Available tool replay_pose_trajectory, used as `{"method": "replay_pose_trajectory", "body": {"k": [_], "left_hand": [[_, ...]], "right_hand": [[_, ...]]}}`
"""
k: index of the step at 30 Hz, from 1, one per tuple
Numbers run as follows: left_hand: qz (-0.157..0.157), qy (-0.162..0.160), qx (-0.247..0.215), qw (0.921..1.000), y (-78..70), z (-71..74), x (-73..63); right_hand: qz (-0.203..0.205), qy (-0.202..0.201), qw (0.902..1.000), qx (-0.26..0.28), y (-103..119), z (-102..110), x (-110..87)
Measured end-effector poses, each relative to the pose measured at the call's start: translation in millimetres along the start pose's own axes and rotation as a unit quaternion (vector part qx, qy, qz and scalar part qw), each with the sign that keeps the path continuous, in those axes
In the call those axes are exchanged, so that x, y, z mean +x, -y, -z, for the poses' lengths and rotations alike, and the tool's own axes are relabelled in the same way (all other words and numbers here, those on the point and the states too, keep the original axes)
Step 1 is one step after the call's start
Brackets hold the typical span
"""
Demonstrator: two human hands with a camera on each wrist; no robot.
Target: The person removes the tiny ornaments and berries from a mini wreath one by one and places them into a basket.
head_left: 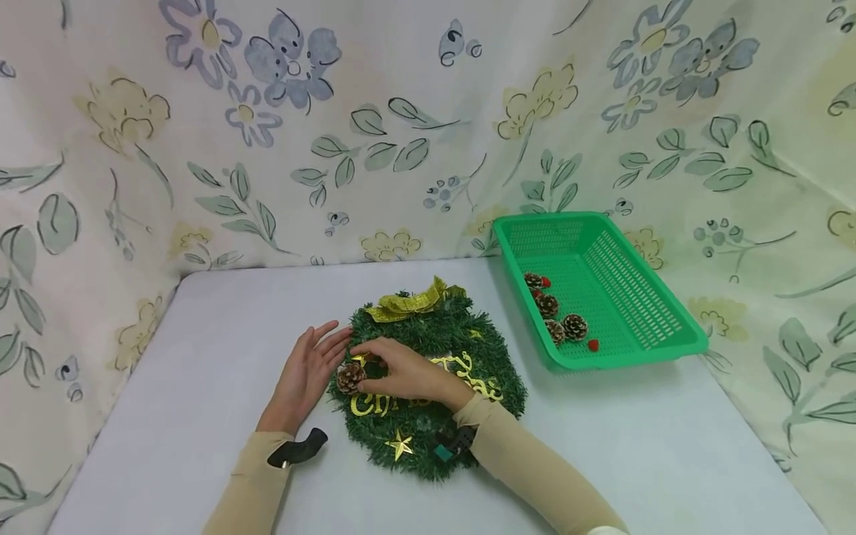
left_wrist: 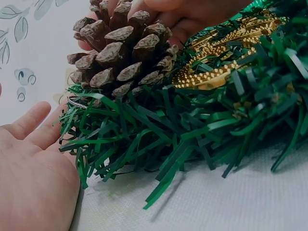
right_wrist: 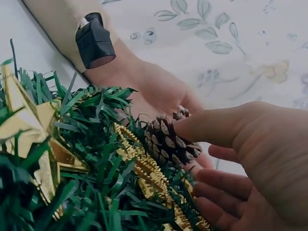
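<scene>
A green tinsel wreath [head_left: 428, 334] lies flat on the table, with gold lettering [left_wrist: 216, 72], a gold star [head_left: 400, 445] and a gold bow [head_left: 409, 303] on it. On its left side sits a brown pine cone [left_wrist: 125, 53] with pale scale tips. My right hand [head_left: 408, 374] reaches across the wreath and pinches the pine cone, its thumb against the scales in the right wrist view. My left hand [head_left: 310, 375] lies along the wreath's left edge, palm turned up and fingers extended, touching the outer tinsel.
A green plastic basket [head_left: 642, 297] stands at the right of the white table [head_left: 221, 334]. Inside it are several pine cones [head_left: 575, 327] and small red pieces [head_left: 593, 345]. Floral cloth [head_left: 401, 148] hangs behind the table and at its sides.
</scene>
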State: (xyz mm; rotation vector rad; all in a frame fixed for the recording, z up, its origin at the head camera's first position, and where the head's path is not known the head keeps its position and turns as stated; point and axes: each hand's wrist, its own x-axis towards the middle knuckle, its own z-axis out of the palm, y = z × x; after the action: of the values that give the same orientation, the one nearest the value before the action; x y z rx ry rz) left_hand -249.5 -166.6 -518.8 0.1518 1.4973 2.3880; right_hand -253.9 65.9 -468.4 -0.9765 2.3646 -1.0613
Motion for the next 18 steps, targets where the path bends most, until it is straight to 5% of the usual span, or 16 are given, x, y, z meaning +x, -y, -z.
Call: {"method": "replay_pose_trajectory", "body": {"k": [18], "left_hand": [[-0.001, -0.011, -0.003, 0.9999, -0.3, -3.1, 0.1]], "right_hand": [[0.026, -0.006, 0.9979, -0.06, -1.6, -7.2, 1.5]]}}
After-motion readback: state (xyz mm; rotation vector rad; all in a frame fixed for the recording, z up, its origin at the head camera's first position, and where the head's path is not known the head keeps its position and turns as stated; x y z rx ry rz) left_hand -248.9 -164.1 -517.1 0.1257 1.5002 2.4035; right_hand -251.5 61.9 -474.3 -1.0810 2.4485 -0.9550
